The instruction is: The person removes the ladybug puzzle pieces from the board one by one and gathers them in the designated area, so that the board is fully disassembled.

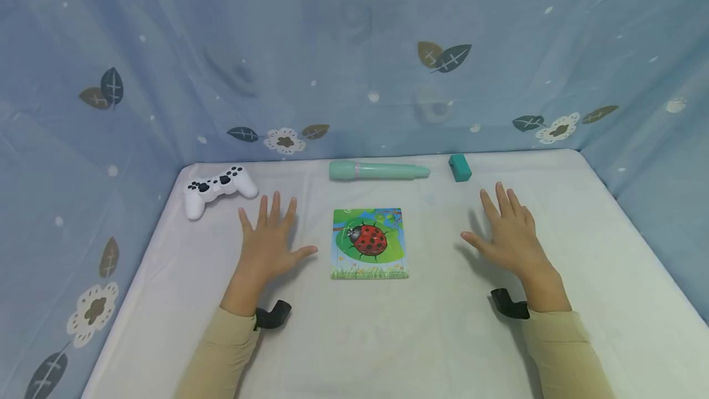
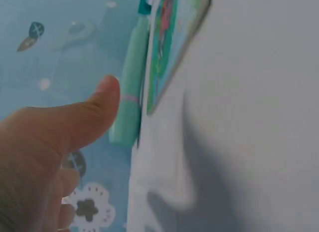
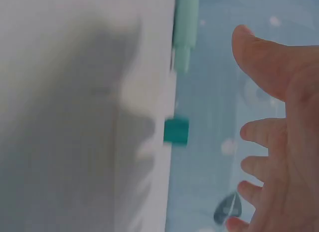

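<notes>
Between my two hands lies a flat square ladybug picture puzzle (image 1: pixel 369 244) on the white surface. My left hand (image 1: pixel 268 245) hovers to its left with fingers spread, holding nothing; its shadow falls below it in the left wrist view. Further off on the right, my right hand (image 1: pixel 509 239) is also spread and holds nothing. A mint-green pen-shaped case (image 1: pixel 379 170) lies crosswise behind the puzzle. Beyond the right hand's fingertips sits a small teal block (image 1: pixel 460 167), perhaps a pencil sharpener. Nearest the left fingertips is a white game controller (image 1: pixel 220 189).
A white cloth-covered table (image 1: pixel 437 337) carries everything. Blue patterned fabric (image 1: pixel 354 54) rises along its back and both sides. Black curved mounts (image 1: pixel 273 314) stick out from the wrists near the beige sleeves (image 1: pixel 221 350).
</notes>
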`<control>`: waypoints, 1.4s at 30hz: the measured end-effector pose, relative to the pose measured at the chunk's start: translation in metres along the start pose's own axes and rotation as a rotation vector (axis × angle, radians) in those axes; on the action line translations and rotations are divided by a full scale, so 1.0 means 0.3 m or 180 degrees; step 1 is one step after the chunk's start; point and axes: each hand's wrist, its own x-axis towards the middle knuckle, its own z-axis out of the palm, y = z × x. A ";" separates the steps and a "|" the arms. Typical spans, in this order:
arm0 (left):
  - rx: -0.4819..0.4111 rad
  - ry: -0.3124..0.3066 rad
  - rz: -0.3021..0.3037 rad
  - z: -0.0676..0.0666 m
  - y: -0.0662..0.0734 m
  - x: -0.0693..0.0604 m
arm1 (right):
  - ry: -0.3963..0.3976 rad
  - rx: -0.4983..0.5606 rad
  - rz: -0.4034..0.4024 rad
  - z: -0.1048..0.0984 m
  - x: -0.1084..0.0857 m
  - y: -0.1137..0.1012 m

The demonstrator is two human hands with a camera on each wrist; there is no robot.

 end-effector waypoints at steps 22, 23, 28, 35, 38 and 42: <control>-0.1499 -0.0298 0.1062 0.153 0.371 0.212 | -0.0530 0.1372 -0.0988 0.192 0.226 -0.300; -0.1565 -0.0262 0.1039 0.162 0.374 0.208 | -0.0550 0.1340 -0.1010 0.201 0.227 -0.302; -0.1603 -0.0053 0.1050 0.193 0.381 0.198 | -0.0561 0.1250 -0.1078 0.226 0.228 -0.296; -0.1498 0.0069 0.1043 0.200 0.378 0.200 | -0.0583 0.1318 -0.1130 0.227 0.231 -0.292; -0.1535 0.0080 0.1039 0.200 0.370 0.203 | -0.0576 0.1316 -0.1179 0.228 0.236 -0.294; -0.1544 0.0105 0.1055 0.196 0.360 0.202 | -0.0601 0.1370 -0.1191 0.235 0.245 -0.298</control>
